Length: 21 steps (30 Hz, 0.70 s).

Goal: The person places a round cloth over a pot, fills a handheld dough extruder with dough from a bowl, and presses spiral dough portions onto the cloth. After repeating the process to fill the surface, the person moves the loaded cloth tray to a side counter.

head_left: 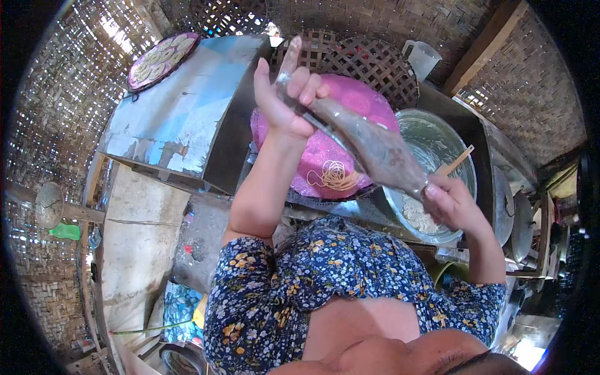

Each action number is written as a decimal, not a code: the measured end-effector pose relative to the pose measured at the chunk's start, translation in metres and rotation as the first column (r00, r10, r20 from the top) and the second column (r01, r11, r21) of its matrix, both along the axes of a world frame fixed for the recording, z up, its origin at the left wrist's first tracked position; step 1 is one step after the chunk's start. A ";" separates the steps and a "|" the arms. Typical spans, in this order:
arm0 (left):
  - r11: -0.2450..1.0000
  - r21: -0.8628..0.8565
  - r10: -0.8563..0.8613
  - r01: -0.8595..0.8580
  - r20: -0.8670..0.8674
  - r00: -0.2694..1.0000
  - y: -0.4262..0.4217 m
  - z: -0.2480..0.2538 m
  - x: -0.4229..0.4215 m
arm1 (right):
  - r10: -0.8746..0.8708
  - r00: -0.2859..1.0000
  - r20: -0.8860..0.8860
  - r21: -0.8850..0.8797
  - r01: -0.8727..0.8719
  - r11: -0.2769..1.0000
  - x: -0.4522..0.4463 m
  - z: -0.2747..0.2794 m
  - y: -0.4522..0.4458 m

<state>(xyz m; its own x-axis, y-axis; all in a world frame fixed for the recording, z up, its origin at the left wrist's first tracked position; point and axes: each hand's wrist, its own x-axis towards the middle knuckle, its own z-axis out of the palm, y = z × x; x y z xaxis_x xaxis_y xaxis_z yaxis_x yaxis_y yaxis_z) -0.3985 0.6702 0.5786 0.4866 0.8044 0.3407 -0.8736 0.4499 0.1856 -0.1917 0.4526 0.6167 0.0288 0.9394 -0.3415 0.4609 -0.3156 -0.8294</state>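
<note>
A long, worn grey-brown tool (381,147), possibly a wooden hand press, slants across the view between my hands. My left hand (290,94) has several fingers curled over its upper end, while other digits stick up. Around the lower right end my right hand (453,203) is closed. Beneath the tool is a round tray covered in pink mesh (369,94). A loose coil of thin, pale dough strands (335,175) rests on the mesh. Near my right hand stands a large metal basin (465,150) with pale dough (419,215) and a wooden-handled utensil (459,160).
A worn blue-white box (187,100) stands at the left, bearing a pink-lined tray (140,84) of round coiled pieces. Open-weave baskets (375,59) and a clear plastic jug (425,59) are at the back. Metal lids (522,225) lean at the right.
</note>
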 end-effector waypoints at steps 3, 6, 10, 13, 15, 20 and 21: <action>0.997 0.074 0.014 -0.017 0.036 0.999 0.012 0.014 -0.006 | 0.002 0.994 0.110 0.089 -0.012 0.996 -0.005 0.003 0.014; 0.990 0.139 -0.012 0.008 0.032 0.999 0.021 0.022 -0.024 | 0.046 0.998 0.048 0.098 -0.050 0.994 -0.017 0.000 0.026; 0.995 0.090 0.039 -0.037 -0.026 0.999 0.002 0.016 -0.036 | 0.089 0.993 -0.072 0.039 -0.086 0.996 -0.015 -0.015 0.018; 0.998 0.063 0.021 -0.019 -0.040 0.999 -0.010 0.006 -0.027 | 0.061 0.996 -0.058 0.025 -0.059 0.998 -0.010 -0.021 0.003; 0.998 0.069 -0.005 0.008 -0.042 0.999 -0.012 -0.004 -0.015 | 0.039 0.999 -0.021 0.018 -0.038 0.999 -0.004 -0.021 -0.006; 0.988 0.056 -0.142 0.143 -0.020 0.990 -0.002 -0.013 0.009 | -0.005 1.000 0.020 0.031 0.004 1.000 0.005 -0.024 -0.013; 0.972 0.112 -0.208 0.207 0.000 0.978 0.003 -0.012 0.011 | -0.022 0.999 -0.046 0.018 0.023 1.000 0.007 -0.027 -0.014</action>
